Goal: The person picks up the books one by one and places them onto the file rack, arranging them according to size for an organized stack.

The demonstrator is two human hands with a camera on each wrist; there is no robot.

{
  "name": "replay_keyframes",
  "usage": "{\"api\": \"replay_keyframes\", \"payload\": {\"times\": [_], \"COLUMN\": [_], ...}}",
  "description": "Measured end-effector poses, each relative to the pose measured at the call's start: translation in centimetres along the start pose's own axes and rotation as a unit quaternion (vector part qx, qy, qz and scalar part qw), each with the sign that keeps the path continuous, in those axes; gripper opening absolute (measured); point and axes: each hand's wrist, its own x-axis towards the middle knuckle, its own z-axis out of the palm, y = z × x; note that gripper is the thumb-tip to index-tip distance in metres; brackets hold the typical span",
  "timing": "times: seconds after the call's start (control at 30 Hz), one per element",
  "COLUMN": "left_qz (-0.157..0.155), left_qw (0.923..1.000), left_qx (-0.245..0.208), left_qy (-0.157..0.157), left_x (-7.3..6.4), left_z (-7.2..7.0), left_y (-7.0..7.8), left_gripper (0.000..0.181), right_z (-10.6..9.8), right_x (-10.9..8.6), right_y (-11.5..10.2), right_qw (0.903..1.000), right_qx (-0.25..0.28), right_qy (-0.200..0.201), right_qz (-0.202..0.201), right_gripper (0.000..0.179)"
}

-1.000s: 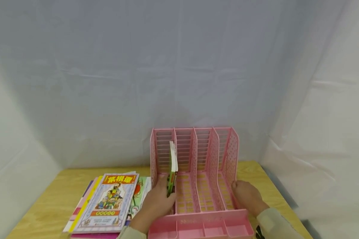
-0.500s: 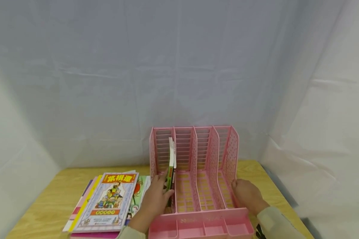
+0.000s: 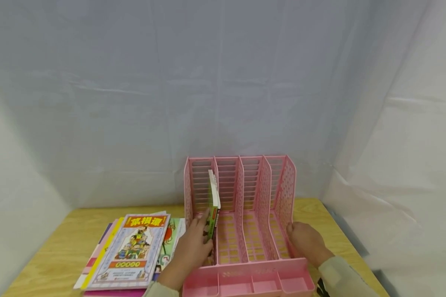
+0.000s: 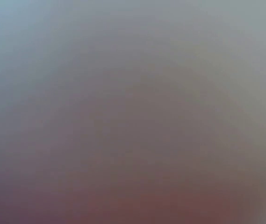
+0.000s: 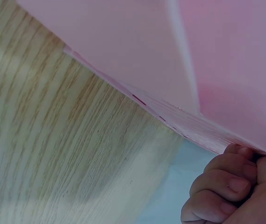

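In the head view a pink file organizer (image 3: 260, 267) with tall slots and a front tray stands on the table. My left hand (image 3: 192, 245) holds an upright green-spined book (image 3: 211, 220) at the leftmost slot, against its divider. A second dark-and-white edge shows at the book's right; whether it is a separate book is unclear. My right hand (image 3: 306, 240) grips the organizer's right side wall. In the right wrist view that hand's curled fingers (image 5: 235, 185) meet the organizer's edge. The left wrist view is a blur that shows neither hand nor book.
Left of the organizer lies a fanned pile of books and booklets, topped by a comic-style book (image 3: 130, 251) with a red title band. A green booklet (image 3: 171, 235) with a red crab peeks out beneath it. The wooden table (image 3: 55, 243) is bounded by pale sheeting.
The book in my left hand dropped slightly and straightened, then tilted a little again as the hand shifted slightly left. The right hand keeps its grip on the organizer.
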Motion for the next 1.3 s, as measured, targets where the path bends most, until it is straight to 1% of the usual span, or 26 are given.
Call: {"api": "replay_keyframes", "payload": {"times": [0.07,0.1,0.27,0.3,0.33,0.47,0.57,0.6,0.73,0.83,0.93,1.0,1.03,1.1,1.17,1.23,1.3], "left_qz": [0.003,0.006,0.020,0.019,0.018,0.009,0.009,0.009,0.003,-0.014,-0.034,-0.031,-0.025,-0.014,0.000,0.014,0.029], "left_qw": [1.0000,0.9999,0.9996,0.9996,0.9996,0.9998,0.9998,0.9998,0.9999,0.9998,0.9988,0.9982,0.9978,0.9951,0.9897,0.9841,0.9816], "left_qx": [0.005,0.008,0.019,0.020,0.020,0.020,0.017,0.016,0.013,-0.011,-0.033,-0.048,-0.057,-0.093,-0.134,-0.162,-0.162], "left_qy": [0.002,0.004,0.011,0.010,0.008,0.004,0.002,0.001,0.005,0.009,0.013,0.018,0.021,0.032,0.050,0.070,0.096], "left_x": [-0.1,-0.1,-0.2,-0.2,-0.2,-0.2,-0.2,-0.2,-0.2,-0.1,-0.1,-0.2,-0.3,-0.5,-0.7,-1.0,-1.2], "left_z": [0.0,0.0,0.0,0.0,0.0,0.2,0.2,0.2,0.2,0.1,0.0,0.0,0.0,-0.1,-0.5,-1.3,-2.5], "left_y": [0.0,0.0,0.0,0.0,0.0,-0.2,-0.2,-0.2,-0.1,0.1,0.1,-0.1,-0.1,-0.2,-0.3,-0.3,-0.6], "left_gripper": [0.089,0.088,0.087,0.087,0.087,0.086,0.086,0.086,0.086,0.084,0.081,0.080,0.081,0.084,0.086,0.085,0.079], "right_z": [-0.2,-0.2,-0.4,-0.5,-0.5,-0.7,-0.7,-0.6,-0.5,-0.4,-0.3,-0.3,-0.3,-0.2,-0.2,-0.2,-0.3], "right_x": [0.0,0.0,0.3,0.4,0.4,0.3,0.3,0.3,0.4,0.5,0.6,0.6,0.6,0.6,0.7,0.7,0.8], "right_y": [-0.1,-0.1,-0.2,-0.3,-0.3,-0.4,-0.4,-0.4,-0.3,-0.3,-0.4,-0.5,-0.5,-0.5,-0.5,-0.4,-0.3], "right_qw": [1.0000,1.0000,0.9964,0.9944,0.9935,0.9953,0.9959,0.9955,0.9890,0.9869,0.9903,0.9892,0.9898,0.9896,0.9895,0.9917,0.9918], "right_qx": [0.000,0.005,0.048,0.062,0.069,0.058,0.054,0.056,0.088,0.093,0.080,0.086,0.083,0.081,0.076,0.062,0.059], "right_qy": [-0.003,-0.007,-0.034,-0.034,-0.034,-0.031,-0.030,-0.032,-0.047,-0.052,-0.055,-0.057,-0.058,-0.060,-0.064,-0.062,-0.062], "right_qz": [-0.002,0.004,0.061,0.078,0.084,0.071,0.066,0.069,0.110,0.121,0.100,0.105,0.100,0.103,0.105,0.094,0.095], "right_gripper": [0.009,0.011,0.028,0.034,0.035,0.031,0.030,0.031,0.040,0.042,0.037,0.037,0.036,0.036,0.036,0.035,0.036]}}
